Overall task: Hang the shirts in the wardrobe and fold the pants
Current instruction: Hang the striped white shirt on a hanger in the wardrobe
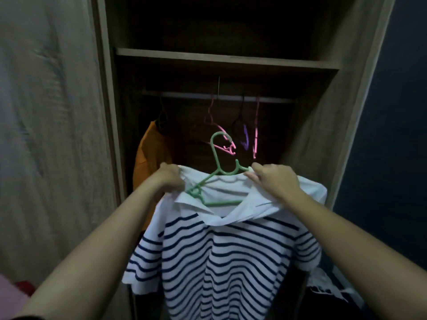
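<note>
I hold a white shirt with navy stripes (221, 262) up in front of the open wardrobe (111, 112). A green plastic hanger (216, 158) sits partly inside its collar, hook pointing up. My left hand (169, 176) grips the shirt's left shoulder. At the right shoulder, beside the hanger's arm, my right hand (273, 181) pinches the fabric. The hanging rail (184, 95) runs across the wardrobe above and behind the hanger's hook.
An orange garment (150, 158) hangs at the rail's left end. Several bare pink, purple and dark hangers (242, 132) hang toward the right. A shelf (226, 58) crosses above the rail. Pale cloth (328, 285) lies at the lower right.
</note>
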`<state>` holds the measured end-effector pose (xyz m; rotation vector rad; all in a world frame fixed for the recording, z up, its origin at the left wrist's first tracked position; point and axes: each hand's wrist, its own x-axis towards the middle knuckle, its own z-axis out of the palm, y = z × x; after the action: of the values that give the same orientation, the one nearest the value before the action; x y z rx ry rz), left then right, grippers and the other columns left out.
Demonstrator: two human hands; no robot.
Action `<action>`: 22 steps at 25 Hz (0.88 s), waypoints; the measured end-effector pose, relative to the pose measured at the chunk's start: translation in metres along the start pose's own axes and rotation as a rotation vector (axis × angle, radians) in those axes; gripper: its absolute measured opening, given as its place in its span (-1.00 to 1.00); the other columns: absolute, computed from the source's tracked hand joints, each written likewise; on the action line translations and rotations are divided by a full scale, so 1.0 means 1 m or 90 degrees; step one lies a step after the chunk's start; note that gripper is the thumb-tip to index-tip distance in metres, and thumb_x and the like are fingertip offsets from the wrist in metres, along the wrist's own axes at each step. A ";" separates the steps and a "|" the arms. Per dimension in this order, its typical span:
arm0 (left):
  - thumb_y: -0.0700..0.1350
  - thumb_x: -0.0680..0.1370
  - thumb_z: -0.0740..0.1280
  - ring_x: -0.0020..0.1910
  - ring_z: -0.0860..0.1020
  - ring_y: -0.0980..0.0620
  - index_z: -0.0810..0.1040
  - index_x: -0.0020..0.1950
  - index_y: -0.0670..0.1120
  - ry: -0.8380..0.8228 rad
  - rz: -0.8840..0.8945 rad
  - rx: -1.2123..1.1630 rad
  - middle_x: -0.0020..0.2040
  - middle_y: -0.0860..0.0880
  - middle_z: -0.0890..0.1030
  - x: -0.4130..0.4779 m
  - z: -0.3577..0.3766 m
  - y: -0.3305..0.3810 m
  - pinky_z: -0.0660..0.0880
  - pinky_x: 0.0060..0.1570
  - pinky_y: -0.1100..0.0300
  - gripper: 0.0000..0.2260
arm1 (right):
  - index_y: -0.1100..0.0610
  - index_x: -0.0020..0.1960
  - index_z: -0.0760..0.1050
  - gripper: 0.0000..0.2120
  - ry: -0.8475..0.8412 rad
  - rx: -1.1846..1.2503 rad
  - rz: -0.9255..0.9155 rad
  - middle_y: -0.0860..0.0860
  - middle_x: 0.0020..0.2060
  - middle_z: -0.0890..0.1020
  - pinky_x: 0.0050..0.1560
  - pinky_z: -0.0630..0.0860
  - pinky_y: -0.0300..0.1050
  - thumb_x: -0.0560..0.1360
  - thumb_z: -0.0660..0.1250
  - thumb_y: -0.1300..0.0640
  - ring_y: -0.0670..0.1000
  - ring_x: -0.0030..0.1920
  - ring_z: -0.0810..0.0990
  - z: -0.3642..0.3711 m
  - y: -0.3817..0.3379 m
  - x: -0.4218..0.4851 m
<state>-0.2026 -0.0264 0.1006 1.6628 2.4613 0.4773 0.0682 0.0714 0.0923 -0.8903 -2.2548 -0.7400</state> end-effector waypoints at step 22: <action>0.19 0.51 0.20 -0.40 0.44 0.09 0.51 -0.20 -0.06 0.339 0.374 -0.188 -0.41 0.02 0.42 -0.041 -0.032 -0.036 0.27 -0.43 0.35 -0.66 | 0.00 -0.05 0.37 -0.48 0.015 0.230 0.129 0.01 -0.26 0.58 -0.24 0.28 -0.07 0.48 -0.22 -0.29 0.14 -0.17 0.56 -0.011 0.051 0.015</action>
<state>-0.2278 -0.0825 0.1158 2.3276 1.9760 1.4359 0.1000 0.1017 0.1238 -0.9049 -2.1430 -0.2394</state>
